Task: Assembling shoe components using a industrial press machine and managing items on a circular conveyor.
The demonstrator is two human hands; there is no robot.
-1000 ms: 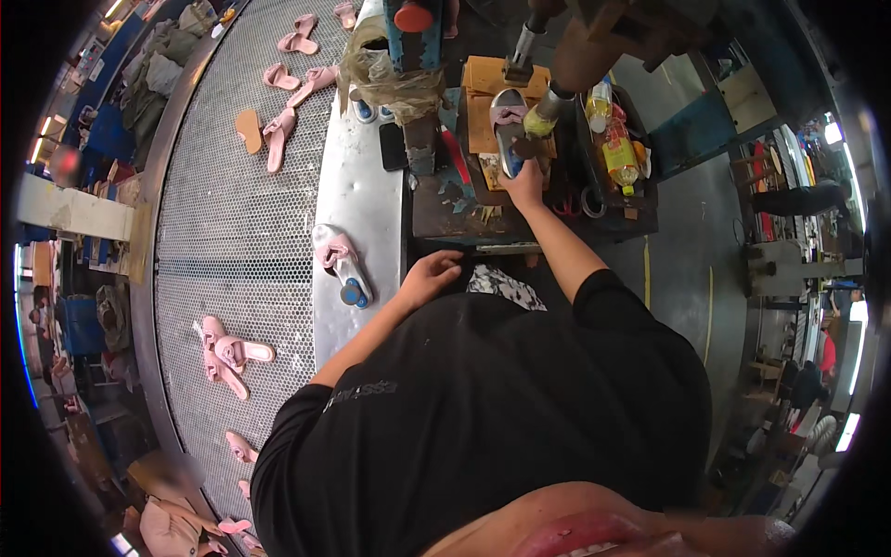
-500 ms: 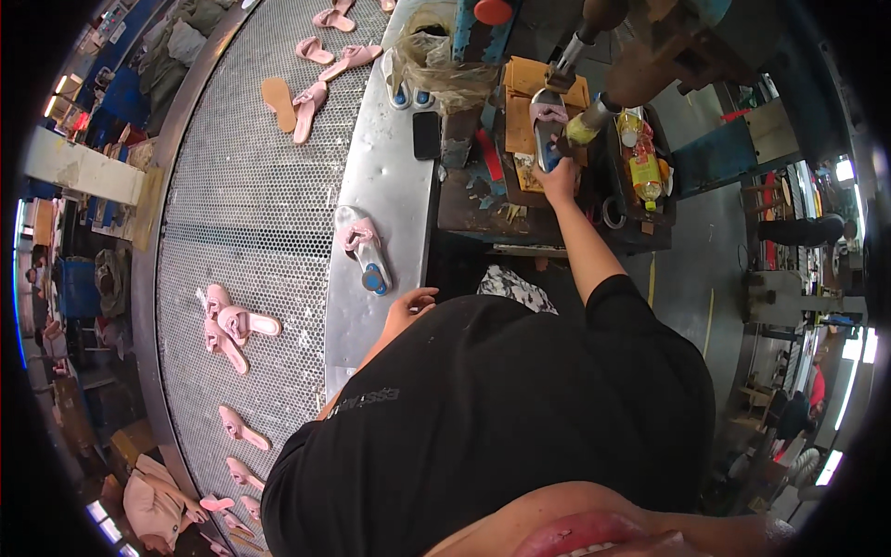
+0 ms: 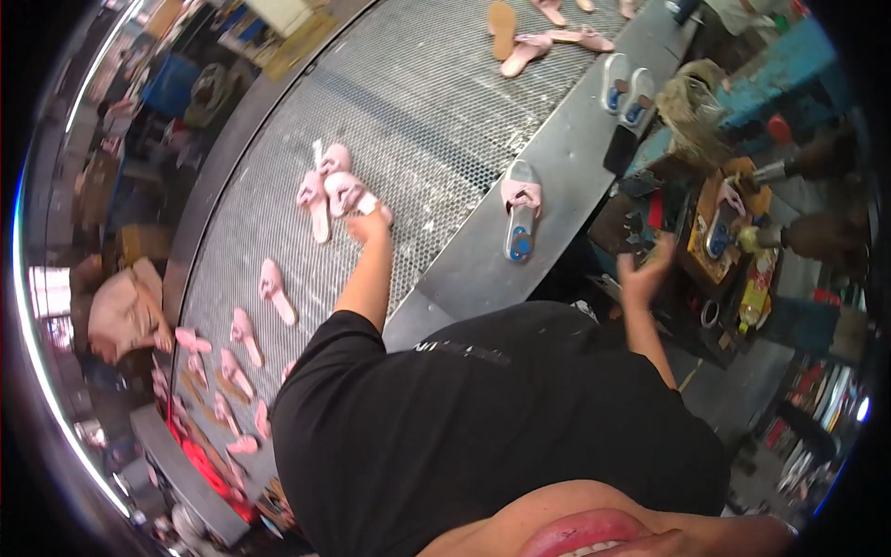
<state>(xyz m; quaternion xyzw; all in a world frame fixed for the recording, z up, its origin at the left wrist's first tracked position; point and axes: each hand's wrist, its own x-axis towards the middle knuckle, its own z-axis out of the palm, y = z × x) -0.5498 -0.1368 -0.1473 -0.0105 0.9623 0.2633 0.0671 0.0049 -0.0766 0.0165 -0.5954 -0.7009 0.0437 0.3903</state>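
Observation:
My left hand (image 3: 371, 226) reaches over the mesh conveyor, at the heel end of a pink slipper (image 3: 348, 193). Its fingers are blurred and partly hidden, so whether it grips is unclear. Two other pink slippers (image 3: 316, 206) lie against that one. My right hand (image 3: 647, 269) is raised in the air with fingers spread, holding nothing, left of a press. On the press's wooden block (image 3: 710, 263) sits a slipper with a pink strap and blue heel piece (image 3: 720, 230), beneath a rod with a yellowish tip (image 3: 759, 238). Another strapped slipper with a blue heel disc (image 3: 521, 212) lies on the metal ledge.
Two silver soles (image 3: 636, 96) and a black phone (image 3: 620, 149) lie farther along the metal ledge (image 3: 566, 172). More pink slippers (image 3: 243, 335) are spread over the mesh conveyor (image 3: 408, 111). A bottle (image 3: 752, 302) stands beside the press. Another person (image 3: 128, 311) is at the far left.
My view has turned left. My right hand has let go of the slipper under the press and drawn back. My left hand has reached out from beside the ledge to the pink slippers.

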